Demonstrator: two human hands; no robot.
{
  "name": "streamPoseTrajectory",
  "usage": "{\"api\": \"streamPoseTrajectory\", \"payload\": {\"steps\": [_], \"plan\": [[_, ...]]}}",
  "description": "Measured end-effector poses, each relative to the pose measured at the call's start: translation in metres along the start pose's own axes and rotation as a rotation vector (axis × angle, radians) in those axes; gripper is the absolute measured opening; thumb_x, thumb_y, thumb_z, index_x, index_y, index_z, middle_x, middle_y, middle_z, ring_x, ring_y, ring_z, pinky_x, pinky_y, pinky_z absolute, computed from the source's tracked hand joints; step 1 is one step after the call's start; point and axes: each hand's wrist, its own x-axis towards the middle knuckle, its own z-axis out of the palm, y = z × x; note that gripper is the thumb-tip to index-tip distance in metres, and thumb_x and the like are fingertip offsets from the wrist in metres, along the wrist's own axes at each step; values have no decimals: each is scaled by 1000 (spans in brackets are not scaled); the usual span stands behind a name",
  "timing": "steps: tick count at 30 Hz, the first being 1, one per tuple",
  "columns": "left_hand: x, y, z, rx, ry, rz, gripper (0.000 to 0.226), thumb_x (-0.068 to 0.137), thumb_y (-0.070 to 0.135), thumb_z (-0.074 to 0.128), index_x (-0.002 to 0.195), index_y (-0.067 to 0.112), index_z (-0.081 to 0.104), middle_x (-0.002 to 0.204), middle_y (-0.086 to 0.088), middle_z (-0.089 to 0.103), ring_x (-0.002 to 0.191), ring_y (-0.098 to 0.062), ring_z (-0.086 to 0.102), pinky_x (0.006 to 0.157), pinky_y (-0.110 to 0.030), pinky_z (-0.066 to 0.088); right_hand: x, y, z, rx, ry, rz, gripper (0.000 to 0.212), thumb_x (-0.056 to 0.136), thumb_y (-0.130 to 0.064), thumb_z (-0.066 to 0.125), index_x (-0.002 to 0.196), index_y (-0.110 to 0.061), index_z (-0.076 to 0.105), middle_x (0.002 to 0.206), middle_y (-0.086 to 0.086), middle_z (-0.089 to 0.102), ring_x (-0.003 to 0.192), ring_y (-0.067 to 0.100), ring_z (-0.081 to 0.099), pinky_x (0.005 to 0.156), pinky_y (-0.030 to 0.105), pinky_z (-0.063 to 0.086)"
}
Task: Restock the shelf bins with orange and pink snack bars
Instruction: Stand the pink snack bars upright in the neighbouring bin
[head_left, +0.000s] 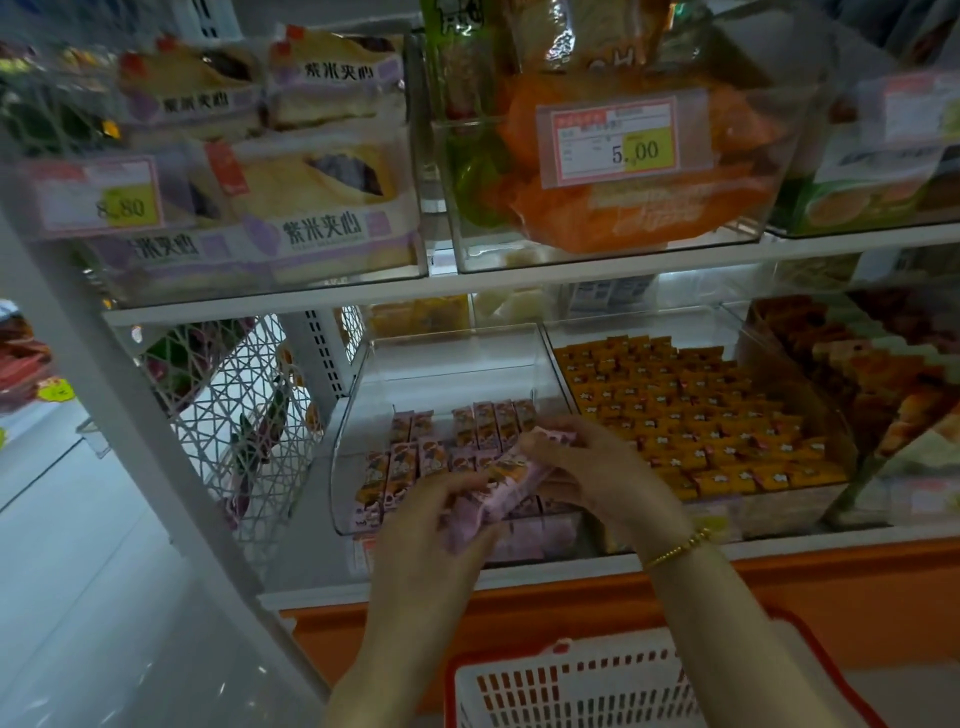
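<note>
Left grip (423, 525) and right grip (597, 475), above basket (597, 660), both curled round one bunch of pink bars (498, 488): left on lower end, right on upper end. Bracelet (675, 548) on right wrist. Bunch held over front of clear bin (348, 467); bin partly filled, more pink bars standing in rows. Next bin right packed with orange bars (701, 415). Shelf above: bread packs (311, 208), price tag (626, 137) reading 5.00.
</note>
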Motion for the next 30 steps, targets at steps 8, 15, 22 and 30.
{"api": "streamPoseTrajectory", "payload": {"steps": [8,15,22,30], "plan": [[26,-24,-23,173,72,117,50,79,23,74,117,48,52,112,36,50,106,5,52,85,-11,40,41,-23,29,-159,75,-103,40,74,-19,79,107,-5,62,101,12,68,81,20,70,66,28,59],[47,-45,-60,271,267,-54,42,92,23,57,134,18,51,131,4,53,113,-8,48,96,-20,33,147,-42,44,-360,130,-297,19,83,-6,69,98,3,64,104,27,65,96,39,65,85,47,54],[58,-64,-49,309,116,-261,64,96,26,53,150,13,21,140,-5,50,118,-16,55,92,-19,39,223,-21,62,-889,39,-63,18,80,-20,74,85,-8,61,77,11,61,68,22,61,65,30,55],[59,-73,-51,336,89,-248,65,96,20,51,150,14,16,143,-3,47,125,-17,49,96,-20,37,237,13,70,-1095,-112,-93,41,79,-22,75,115,-4,67,126,13,61,115,26,57,99,33,45]]}}
